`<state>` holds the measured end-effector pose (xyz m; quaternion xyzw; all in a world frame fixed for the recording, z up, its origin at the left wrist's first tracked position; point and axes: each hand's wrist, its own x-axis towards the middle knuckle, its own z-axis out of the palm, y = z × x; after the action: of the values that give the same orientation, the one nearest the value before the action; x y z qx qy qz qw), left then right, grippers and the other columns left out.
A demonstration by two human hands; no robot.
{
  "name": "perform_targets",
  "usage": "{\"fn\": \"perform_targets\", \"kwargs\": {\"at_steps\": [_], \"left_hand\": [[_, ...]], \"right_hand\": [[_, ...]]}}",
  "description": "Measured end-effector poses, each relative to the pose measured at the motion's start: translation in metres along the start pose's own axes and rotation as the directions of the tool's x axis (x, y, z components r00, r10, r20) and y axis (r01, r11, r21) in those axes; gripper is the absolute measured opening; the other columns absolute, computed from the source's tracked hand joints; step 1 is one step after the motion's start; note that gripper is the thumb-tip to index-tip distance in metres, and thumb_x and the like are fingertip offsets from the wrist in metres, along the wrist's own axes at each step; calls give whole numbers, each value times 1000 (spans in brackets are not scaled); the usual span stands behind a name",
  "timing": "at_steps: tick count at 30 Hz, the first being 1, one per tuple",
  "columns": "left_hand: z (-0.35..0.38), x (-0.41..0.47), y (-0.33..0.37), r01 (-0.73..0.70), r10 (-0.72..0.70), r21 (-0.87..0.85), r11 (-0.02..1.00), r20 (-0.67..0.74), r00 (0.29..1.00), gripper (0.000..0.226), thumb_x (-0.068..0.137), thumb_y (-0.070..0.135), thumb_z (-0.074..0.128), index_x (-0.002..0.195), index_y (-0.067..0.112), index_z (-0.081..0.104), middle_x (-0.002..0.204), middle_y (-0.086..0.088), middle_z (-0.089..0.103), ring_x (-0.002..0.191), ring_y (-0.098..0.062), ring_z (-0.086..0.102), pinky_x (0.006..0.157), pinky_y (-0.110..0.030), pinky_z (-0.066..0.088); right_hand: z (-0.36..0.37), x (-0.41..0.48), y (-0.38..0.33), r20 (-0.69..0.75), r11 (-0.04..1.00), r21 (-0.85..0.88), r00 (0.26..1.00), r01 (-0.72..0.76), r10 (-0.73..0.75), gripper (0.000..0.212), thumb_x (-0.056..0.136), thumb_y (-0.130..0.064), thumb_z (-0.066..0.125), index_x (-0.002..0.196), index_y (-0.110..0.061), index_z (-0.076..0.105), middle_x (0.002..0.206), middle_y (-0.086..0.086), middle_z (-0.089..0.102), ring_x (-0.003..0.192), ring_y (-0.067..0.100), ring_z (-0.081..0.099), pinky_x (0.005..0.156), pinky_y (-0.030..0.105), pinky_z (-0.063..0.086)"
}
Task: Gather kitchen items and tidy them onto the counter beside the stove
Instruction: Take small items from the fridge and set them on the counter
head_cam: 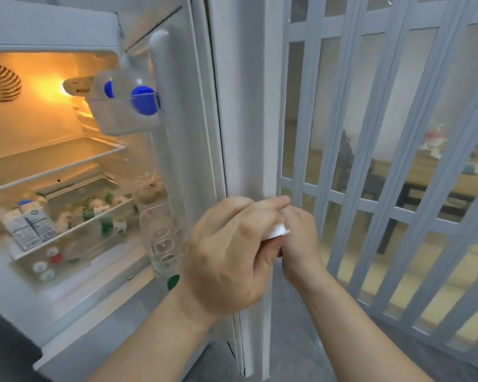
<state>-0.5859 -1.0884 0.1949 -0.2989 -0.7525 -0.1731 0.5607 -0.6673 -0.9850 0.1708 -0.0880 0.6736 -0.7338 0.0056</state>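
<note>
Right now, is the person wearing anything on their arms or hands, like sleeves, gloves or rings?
No. Both forearms are bare as far as the picture shows, so no sleeves are in view. The left hand and right hand have no gloves, and no rings, watch or bracelet can be seen. The picture is a bit blurry.

The one head view looks forward and down from close range at an open fridge (pixel 66 161) on the left and a slatted partition (pixel 384 161) right, somewhat blurred.
</note>
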Motion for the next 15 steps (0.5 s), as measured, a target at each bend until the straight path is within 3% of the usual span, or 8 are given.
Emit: {"fn": "perform_targets", "kwargs": {"at_steps": [2, 4, 8, 11, 15], "left_hand": [[-15, -4, -4, -11, 14, 90, 996, -35, 999, 24, 86, 9, 65, 108, 9, 56, 113, -4, 73, 81, -25, 66, 68, -38, 52], [-35, -11, -6, -9, 19, 184, 983, -49, 999, 25, 84, 11, 64, 108, 11, 55, 111, -2, 73, 75, -25, 63, 66, -38, 50], [-76, -27, -11, 39, -3, 392, 919, -94, 996, 14, 93, 21, 56, 106, 15, 56, 103, 5, 74, 72, -22, 55, 59, -42, 47], [-104, -38, -13, 127, -33, 622, 773, -160, 987, 13, 94, 27, 54, 102, 18, 60, 92, 11, 74, 71, -21, 50, 62, -44, 43], [-131, -45, -20, 218, -109, 832, 511, -188, 976, 14, 94, 29, 56, 93, 20, 67, 71, 14, 68, 76, -20, 48, 75, -37, 32]], "right_hand": [[20, 0, 5, 57, 1000, -31, 998, 5, -3, 49, 89, 1, 50, 48, -26, 49, 56, 3, 40, 45, 10, 37, 41, 20, 31], [41, -2, 6, 121, 998, 43, 992, -43, 38, 40, 89, -4, 54, 54, -24, 57, 61, 2, 50, 53, 15, 45, 52, 25, 40], [87, -6, 3, 229, 995, 61, 972, -75, 59, 49, 84, -2, 48, 39, -20, 55, 45, -10, 51, 41, 12, 38, 40, 20, 30], [119, -11, 5, 317, 989, 76, 944, -124, 94, 37, 81, -3, 47, 47, -13, 58, 46, -2, 52, 42, 21, 35, 43, 23, 27], [155, -17, 7, 393, 987, 32, 910, -155, 130, 44, 81, -7, 46, 43, -19, 64, 68, 18, 58, 44, 19, 36, 45, 26, 32]]}}
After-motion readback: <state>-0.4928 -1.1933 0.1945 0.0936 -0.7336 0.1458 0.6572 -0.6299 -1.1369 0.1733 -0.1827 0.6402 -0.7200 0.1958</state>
